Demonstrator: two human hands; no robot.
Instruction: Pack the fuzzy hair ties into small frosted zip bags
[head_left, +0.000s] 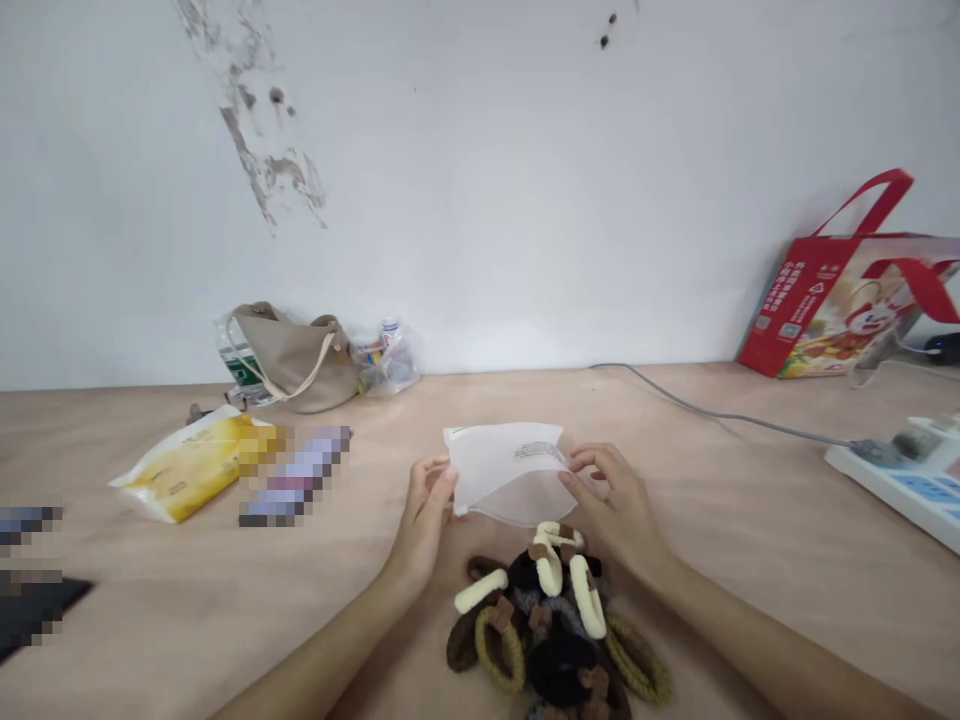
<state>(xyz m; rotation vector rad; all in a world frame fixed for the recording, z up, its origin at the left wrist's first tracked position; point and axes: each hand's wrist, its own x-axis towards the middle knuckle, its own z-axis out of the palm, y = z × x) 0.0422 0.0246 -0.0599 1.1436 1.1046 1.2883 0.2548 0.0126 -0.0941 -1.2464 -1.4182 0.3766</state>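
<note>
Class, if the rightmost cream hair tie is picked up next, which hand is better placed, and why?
Probably the right hand: it is nearer that cream hair tie, while the left hand is farther off, at the white pouch's left edge.

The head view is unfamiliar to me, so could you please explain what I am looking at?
Certainly. There is no robot here: the arms belong to a person working with bare hands. The one picture comes from a camera worn on that person's head, looking forward and down.

The left hand holds the left edge of a whitish plastic bag, and the right hand holds its right edge. Nearer the person, on the table, lies a heap of fuzzy loops, cream, brown, black and mustard.

Further left is a yellow packet, with a beige handbag near the wall. At right are a white power strip and a red carrier bag.
</note>
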